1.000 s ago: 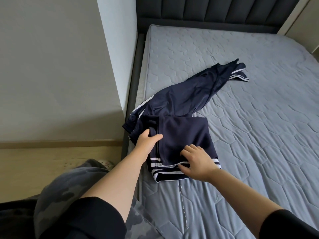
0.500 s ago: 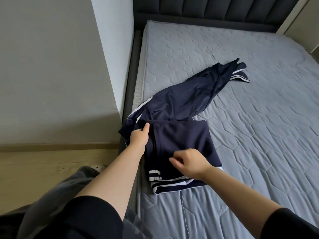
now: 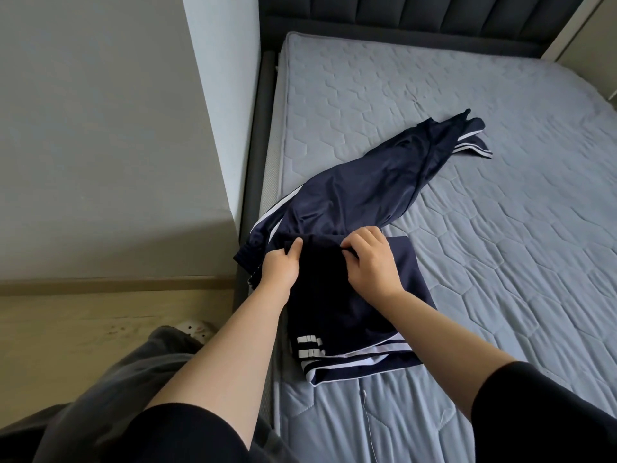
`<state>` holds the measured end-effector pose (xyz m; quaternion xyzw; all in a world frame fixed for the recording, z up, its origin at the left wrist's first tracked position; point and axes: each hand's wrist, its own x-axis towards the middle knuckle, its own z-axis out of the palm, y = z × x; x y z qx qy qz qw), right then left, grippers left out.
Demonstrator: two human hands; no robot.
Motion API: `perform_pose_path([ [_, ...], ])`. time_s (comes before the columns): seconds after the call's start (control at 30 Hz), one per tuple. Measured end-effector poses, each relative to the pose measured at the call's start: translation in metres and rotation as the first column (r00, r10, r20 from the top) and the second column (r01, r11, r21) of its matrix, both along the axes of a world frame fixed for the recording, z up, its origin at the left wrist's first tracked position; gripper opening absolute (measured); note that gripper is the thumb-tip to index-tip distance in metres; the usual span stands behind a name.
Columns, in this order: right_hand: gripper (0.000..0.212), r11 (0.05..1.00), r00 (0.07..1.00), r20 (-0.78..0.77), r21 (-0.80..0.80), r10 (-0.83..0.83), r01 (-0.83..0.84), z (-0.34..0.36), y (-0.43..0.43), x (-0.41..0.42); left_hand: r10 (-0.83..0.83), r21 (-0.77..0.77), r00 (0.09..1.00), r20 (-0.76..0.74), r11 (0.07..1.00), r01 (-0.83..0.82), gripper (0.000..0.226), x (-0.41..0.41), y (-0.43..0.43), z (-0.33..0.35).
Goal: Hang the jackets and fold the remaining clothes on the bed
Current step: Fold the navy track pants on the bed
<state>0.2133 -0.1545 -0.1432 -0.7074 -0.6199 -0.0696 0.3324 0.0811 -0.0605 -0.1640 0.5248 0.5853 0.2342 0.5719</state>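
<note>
Fingers [image 3: 360,240] of the right hand [image 3: 372,262] curled, pinching the top edge of the folded dark cloth; thumb of the left hand [image 3: 278,267] pressed on that same edge, the other fingers tucked under the fabric and out of sight. Underneath, a wide grey mattress [image 3: 484,262], quilted in a honeycomb pattern, soft and matte. To the left, a plain pale wall [image 3: 100,128], smooth; at the far end, a dark padded headboard [image 3: 417,18] in upright channels; below the wall, a light wooden floor [image 3: 83,329]. On the mattress's left side, close to its edge, navy clothes [image 3: 360,192] with white side stripes: one long, glossy, wrinkled stretch slanting away toward the middle of the bed, and a nearer, duller rectangle [image 3: 334,305] folded flat, striped hem nearest the camera. Unclear whether one piece or two. Black sleeves [image 3: 187,432] pushed up both forearms. Loose grey trousers [image 3: 110,379] at bottom left, and just beyond them the tip of a pale slipper [image 3: 195,329] dotted with holes.
</note>
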Motion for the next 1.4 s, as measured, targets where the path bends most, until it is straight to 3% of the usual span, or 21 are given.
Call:
perform_pose_path([
  [0.13, 0.010, 0.982, 0.993, 0.119, 0.186, 0.009, -0.031, -0.011, -0.012, -0.006, 0.068, -0.019, 0.996, -0.059, 0.997, -0.070, 0.052, 0.006, -0.001, 0.004],
  [0.33, 0.019, 0.990, 0.991, 0.102, 0.104, 0.086, -0.096, -0.015, -0.016, -0.013, 0.109, -0.078, 0.994, -0.008, 0.991, -0.110, 0.051, 0.006, -0.002, 0.008],
  [0.43, 0.010, 0.999, 0.998, 0.052, -0.040, -0.030, 0.033, -0.012, -0.006, -0.015, 0.040, -0.108, 0.993, 0.114, 0.994, -0.027, 0.045, 0.000, -0.004, 0.011],
  [0.53, 0.008, 0.972, 0.992, -0.093, -0.228, -0.082, 0.059, -0.006, 0.009, -0.016, -0.107, -0.042, 0.964, 0.243, 0.992, 0.121, 0.018, -0.007, -0.010, 0.008],
  [0.6, 0.013, 0.954, 0.972, -0.217, -0.299, -0.092, 0.024, 0.000, 0.017, -0.013, -0.138, 0.032, 0.965, 0.225, 0.990, 0.134, 0.009, -0.009, -0.012, 0.003],
  [0.7, 0.016, 0.916, 0.926, -0.326, -0.399, -0.191, 0.048, 0.014, 0.032, 0.006, -0.136, 0.128, 0.975, 0.177, 0.985, 0.114, 0.016, -0.006, -0.012, 0.001],
  [0.77, 0.011, 0.849, 0.933, -0.308, -0.529, -0.187, -0.005, 0.025, 0.039, 0.026, -0.128, 0.122, 0.970, 0.209, 0.987, 0.104, 0.016, -0.004, -0.012, 0.001],
  [0.87, 0.010, 0.655, 0.948, -0.310, -0.731, -0.071, -0.190, 0.038, 0.044, 0.046, -0.124, 0.107, 0.957, 0.261, 0.989, 0.099, 0.016, -0.001, -0.013, 0.001],
  [0.97, 0.010, 0.538, 0.978, -0.210, -0.826, -0.012, -0.171, 0.040, 0.051, 0.052, -0.125, 0.098, 0.945, 0.301, 0.990, 0.099, 0.013, 0.001, -0.013, 0.001],
  [1.03, 0.013, 0.491, 0.997, -0.072, -0.868, 0.034, -0.079, 0.040, 0.055, 0.055, -0.122, 0.081, 0.939, 0.321, 0.992, 0.101, 0.012, 0.001, -0.014, 0.002],
  [1.2, 0.016, 0.245, 0.952, 0.239, -0.951, 0.194, 0.189, 0.044, 0.053, 0.076, -0.087, 0.048, 0.932, 0.352, 0.996, 0.075, 0.014, 0.000, -0.016, 0.003],
  [1.27, 0.020, 0.241, 0.939, 0.298, -0.937, 0.174, 0.253, 0.044, 0.051, 0.088, -0.094, 0.064, 0.942, 0.321, 0.995, 0.078, 0.013, 0.001, -0.017, 0.002],
  [1.4, 0.025, 0.395, 0.969, 0.232, -0.885, -0.086, 0.247, 0.043, 0.049, 0.105, -0.084, 0.087, 0.977, 0.198, 0.994, 0.068, 0.010, 0.004, -0.018, 0.000],
])
